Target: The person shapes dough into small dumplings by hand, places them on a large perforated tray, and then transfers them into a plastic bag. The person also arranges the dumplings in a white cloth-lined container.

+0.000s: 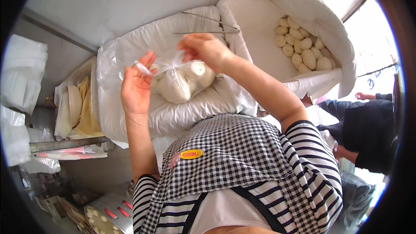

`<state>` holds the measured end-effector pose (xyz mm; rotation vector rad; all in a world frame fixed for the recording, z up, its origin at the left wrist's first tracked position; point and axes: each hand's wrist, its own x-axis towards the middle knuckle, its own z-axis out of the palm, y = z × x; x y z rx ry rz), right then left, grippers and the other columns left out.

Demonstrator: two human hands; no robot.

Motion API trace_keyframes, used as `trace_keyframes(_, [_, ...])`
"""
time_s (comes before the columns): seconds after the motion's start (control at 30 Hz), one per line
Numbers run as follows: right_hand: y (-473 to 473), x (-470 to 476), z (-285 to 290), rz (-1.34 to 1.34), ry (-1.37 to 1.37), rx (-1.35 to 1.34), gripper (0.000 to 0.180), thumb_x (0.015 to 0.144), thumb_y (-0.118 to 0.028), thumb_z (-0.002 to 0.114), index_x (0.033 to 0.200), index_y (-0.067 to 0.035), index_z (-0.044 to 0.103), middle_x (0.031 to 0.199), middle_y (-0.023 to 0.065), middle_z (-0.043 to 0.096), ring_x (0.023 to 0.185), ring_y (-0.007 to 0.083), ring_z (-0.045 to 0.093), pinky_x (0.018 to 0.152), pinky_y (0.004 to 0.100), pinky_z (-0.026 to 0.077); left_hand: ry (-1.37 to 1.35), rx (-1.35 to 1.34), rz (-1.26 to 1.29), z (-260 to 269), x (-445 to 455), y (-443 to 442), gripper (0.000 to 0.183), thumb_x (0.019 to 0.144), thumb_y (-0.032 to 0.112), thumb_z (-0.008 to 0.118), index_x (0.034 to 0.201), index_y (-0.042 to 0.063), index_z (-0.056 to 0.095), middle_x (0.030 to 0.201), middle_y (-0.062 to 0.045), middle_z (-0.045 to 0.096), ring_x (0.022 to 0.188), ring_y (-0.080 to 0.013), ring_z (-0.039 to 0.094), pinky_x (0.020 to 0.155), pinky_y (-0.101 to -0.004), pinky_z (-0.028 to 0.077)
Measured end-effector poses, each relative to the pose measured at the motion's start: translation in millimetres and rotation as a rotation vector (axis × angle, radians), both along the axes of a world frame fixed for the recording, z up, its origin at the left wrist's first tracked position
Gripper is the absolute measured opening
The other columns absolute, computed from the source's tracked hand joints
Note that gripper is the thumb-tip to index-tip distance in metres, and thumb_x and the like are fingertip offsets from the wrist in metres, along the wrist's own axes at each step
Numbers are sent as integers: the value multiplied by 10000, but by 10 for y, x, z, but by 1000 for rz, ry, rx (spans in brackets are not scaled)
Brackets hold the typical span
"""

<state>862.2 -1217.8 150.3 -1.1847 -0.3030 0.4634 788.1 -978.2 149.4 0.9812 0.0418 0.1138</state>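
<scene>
A clear plastic bag (177, 84) with several pale steamed buns inside rests on a white quilted cloth (120, 104) before me. Its top is gathered and looks knotted. My left hand (138, 87), at the bag's left, has a twisted strip of the plastic looped at its fingers. Over the bag's upper right side is my right hand (203, 50), blurred, with its fingertips close to the gathered plastic; whether they grip it is not plain. Metal tongs (211, 32) lie on the cloth just beyond my right hand.
A cloth-lined container (256, 22) at the upper right holds many pale buns (307, 55). Plastic bags (22, 71) hang at the far left, beside a bin (94, 84) with cloths. Another person in dark clothes (367, 130) stands at the right. A tray (100, 214) sits low at the left.
</scene>
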Motion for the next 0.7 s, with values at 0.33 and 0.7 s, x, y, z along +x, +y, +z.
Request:
trace_keyframes(0.33, [-555,-801,1605,-171,-384,-535,351,898,-368,584,924,-34,690,829,62,652,781,146,604,729,338,507,-723,1121,-110,1228,96,-474,452,1043,272,390,1230,-92,582,1183,-187,649,1110,-236,601,1005,-330,416])
trace_keyframes(0.7, [-2049,-2632,3255,-999,-395,-1376,273,892,-275,573,929,-44,715,620,23,524,526,108,471,483,263,425,-670,800,-339,769,167,-609,344,1004,192,490,1178,-73,625,1088,-171,684,1042,-239,641,985,-359,465])
